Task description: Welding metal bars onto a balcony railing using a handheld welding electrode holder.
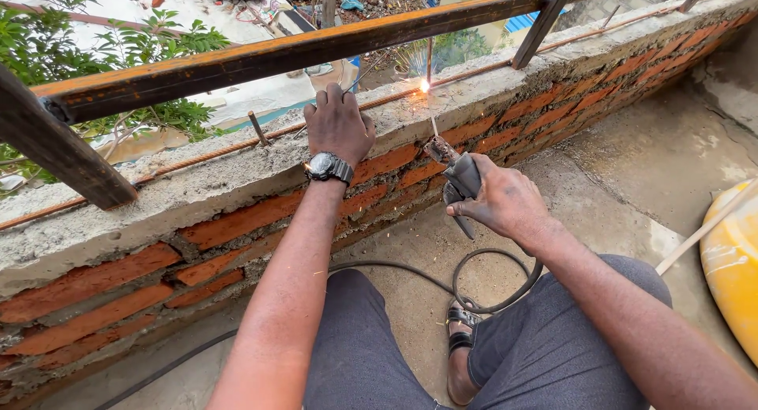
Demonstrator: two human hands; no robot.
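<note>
Outward from the right hand's fingers [462,211]: wrapped tight round the dark grey grip of a welding electrode holder [460,179], right hand [505,201] held just in front of the brick wall. Clamped in the holder's rusty head, a thin welding rod [433,124], slanting up to a bright white spark [425,85] on top of the wall. Scattered around the spark, small orange flecks.

Over at the left hand [338,124]: fingers curled loosely, resting on the rough grey concrete cap of the low red-brick wall [237,220], gripping nothing that can be made out. Strapped to that wrist, a black wristwatch [328,168].

Along the cap, a thin rusty steel bar [197,159] lying lengthwise, reaching the spark. Above it, a rusty orange-brown steel rail [260,60] crossing the view, touched by slanted dark steel posts [55,146]. Trailing from the holder, a black cable [489,256] looping down over the concrete floor [632,157] between knees in dark grey trousers. Below, a foot in a black sandal [460,331]. At the right edge, part of a yellow rounded container [734,268]. Beyond the wall, green leaves and rooftops.
</note>
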